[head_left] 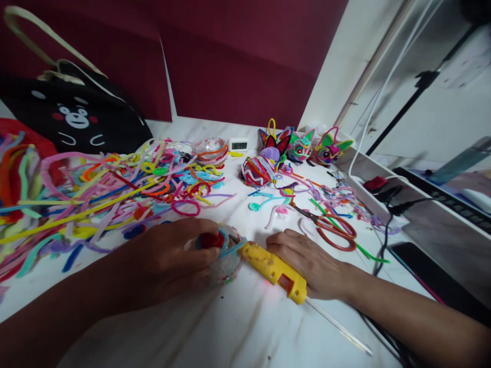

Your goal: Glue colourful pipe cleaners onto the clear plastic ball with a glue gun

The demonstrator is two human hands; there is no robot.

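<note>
"Pinching is what the left hand (180,250) does, at eight o'clock from the centre of the view: thumb and forefinger press on a shiny red rounded piece (212,239)."

"And what sits with the red piece?"

"A fuzzy light-blue pipe cleaner (233,249) curls beside it, and a clear plastic ball with coloured flecks (227,269) sits just below, at about six o'clock, partly hidden by that hand."

"Where is the other hand?"

"The right hand (303,255) is between four and five o'clock, its fingers curled together around a yellow plastic glue gun (274,267). The fingertips are hidden, so I cannot tell whether they squeeze a trigger. The gun's nozzle points toward ten o'clock, right by the blue strip; I cannot tell if they touch. A clear glue stick (339,327) juts from its back end toward four o'clock."

"What surrounds them?"

"A white marbled tabletop (245,332). Scissors with orange handles (319,221) lie near four o'clock. A tangled heap of multicoloured pipe cleaners (111,189) spreads across nine o'clock, with a black bag bearing a cartoon face (76,120) behind it. At two o'clock stand bright ornaments with pointed ears (302,146); a small white digital clock (238,144) is at twelve."
</note>
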